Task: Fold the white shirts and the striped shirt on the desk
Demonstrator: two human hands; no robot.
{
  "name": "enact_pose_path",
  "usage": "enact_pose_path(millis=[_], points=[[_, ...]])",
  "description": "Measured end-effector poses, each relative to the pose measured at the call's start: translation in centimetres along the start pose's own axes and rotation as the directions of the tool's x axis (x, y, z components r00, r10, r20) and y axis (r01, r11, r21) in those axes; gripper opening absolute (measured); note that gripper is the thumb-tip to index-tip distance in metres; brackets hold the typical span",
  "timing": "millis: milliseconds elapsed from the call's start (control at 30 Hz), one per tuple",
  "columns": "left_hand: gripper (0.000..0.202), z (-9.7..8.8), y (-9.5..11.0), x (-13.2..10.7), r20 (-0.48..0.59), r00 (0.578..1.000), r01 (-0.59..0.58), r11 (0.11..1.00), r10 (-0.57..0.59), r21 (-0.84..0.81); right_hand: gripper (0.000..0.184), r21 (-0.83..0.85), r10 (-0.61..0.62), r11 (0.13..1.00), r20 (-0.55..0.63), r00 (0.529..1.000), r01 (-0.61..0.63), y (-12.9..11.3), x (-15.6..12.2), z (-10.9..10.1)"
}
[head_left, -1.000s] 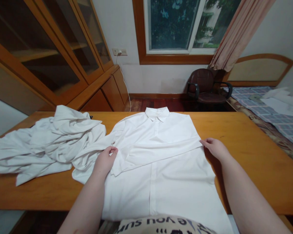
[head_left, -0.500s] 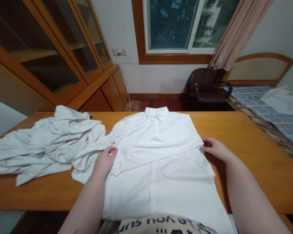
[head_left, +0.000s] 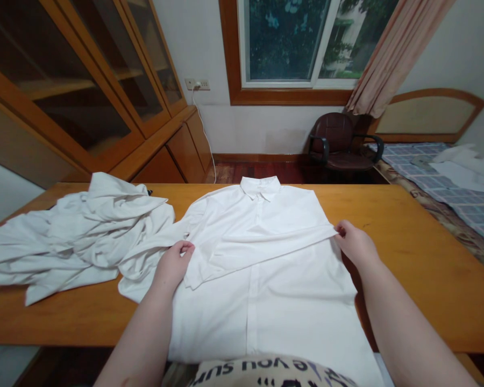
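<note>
A white collared shirt [head_left: 266, 279] lies flat on the wooden table [head_left: 419, 258], collar toward the window, with one sleeve folded across its chest. My left hand [head_left: 172, 264] rests on the shirt's left side with fingers curled onto the cloth near the sleeve cuff. My right hand [head_left: 355, 244] pinches the folded sleeve's edge at the shirt's right side. The hem hangs over the table's near edge.
A heap of crumpled white garments [head_left: 76, 236] covers the table's left part. Wooden glass-door cabinets [head_left: 84, 91] stand at the left. A dark armchair [head_left: 339, 145] sits beneath the window, and a bed with a checked cover [head_left: 463, 193] is at the right.
My right hand has shifted slightly up and inward along the shirt's right edge, closing on the folded sleeve. My left hand has stayed in place.
</note>
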State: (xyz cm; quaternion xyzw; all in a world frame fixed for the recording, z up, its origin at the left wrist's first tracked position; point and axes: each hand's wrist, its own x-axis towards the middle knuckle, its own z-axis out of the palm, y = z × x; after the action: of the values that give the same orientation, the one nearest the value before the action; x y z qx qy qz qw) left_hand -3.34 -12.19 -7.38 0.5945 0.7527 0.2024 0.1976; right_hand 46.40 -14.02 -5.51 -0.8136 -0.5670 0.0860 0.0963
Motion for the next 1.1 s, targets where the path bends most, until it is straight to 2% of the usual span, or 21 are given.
enact_pose_path(millis=[133, 267, 400, 467, 567, 667, 733, 800, 867, 933, 1033, 1100], points=[[0.023, -0.2, 0.1, 0.0, -0.036, 0.999, 0.018, 0.998, -0.021, -0.058, 0.014, 0.133, -0.223, 0.969, 0.132, 0.966, 0.206, 1.6, 0.2, 0.1], [0.026, -0.4, -0.2, 0.1, -0.084, 0.992, 0.084, 0.985, -0.097, -0.15, 0.015, 0.271, -0.362, 0.908, 0.121, 0.924, 0.32, 2.9, 0.4, 0.1], [0.033, -0.2, -0.9, 0.4, -0.078, 0.983, 0.137, 0.949, -0.165, -0.282, 0.016, 0.341, -0.44, 0.862, 0.133, 0.888, 0.376, 2.7, 0.5, 0.0], [0.036, -0.1, -1.1, 0.5, -0.073, 0.981, 0.147, 0.934, -0.18, -0.326, 0.027, 0.336, -0.416, 0.872, 0.125, 0.901, 0.356, 2.4, 0.5, 0.3], [0.033, -0.2, -0.8, 0.5, -0.083, 0.982, 0.138, 0.951, -0.167, -0.278, 0.037, 0.263, -0.281, 0.931, 0.078, 0.957, 0.252, 1.8, 0.7, 0.9], [0.027, -0.5, 0.0, 0.2, -0.091, 0.989, 0.103, 0.983, -0.118, -0.155, 0.036, 0.234, -0.118, 0.966, 0.018, 0.993, 0.11, 1.3, 0.8, 1.1], [0.026, -0.7, 0.4, 0.0, -0.079, 0.994, 0.072, 0.992, -0.081, -0.102, 0.033, 0.247, -0.022, 0.969, -0.023, 0.999, 0.027, 0.9, 1.1, 0.8], [0.026, -0.7, 0.5, -0.1, -0.062, 0.997, 0.049, 0.996, -0.054, -0.074, 0.031, 0.237, 0.022, 0.972, -0.047, 0.999, -0.01, 0.1, 1.6, 0.2], [0.026, -0.6, 0.4, -0.1, -0.048, 0.998, 0.036, 0.998, -0.038, -0.053, 0.031, 0.18, -0.032, 0.983, -0.048, 0.998, 0.04, -1.0, 2.7, -0.2], [0.025, -0.5, 0.3, 0.0, -0.042, 0.999, 0.031, 0.999, -0.033, -0.04, 0.029, 0.103, -0.165, 0.98, -0.037, 0.986, 0.168, -2.4, 4.3, -0.2], [0.023, -0.4, 0.2, 0.1, -0.041, 0.999, 0.032, 0.999, -0.034, -0.033, 0.031, 0.001, -0.349, 0.937, -0.011, 0.937, 0.349, -4.2, 7.4, 0.4], [0.023, -0.3, 0.2, 0.1, -0.046, 0.998, 0.031, 0.999, -0.033, -0.037, 0.037, -0.049, -0.414, 0.908, 0.038, 0.909, 0.416, -4.9, 9.7, 0.9]])
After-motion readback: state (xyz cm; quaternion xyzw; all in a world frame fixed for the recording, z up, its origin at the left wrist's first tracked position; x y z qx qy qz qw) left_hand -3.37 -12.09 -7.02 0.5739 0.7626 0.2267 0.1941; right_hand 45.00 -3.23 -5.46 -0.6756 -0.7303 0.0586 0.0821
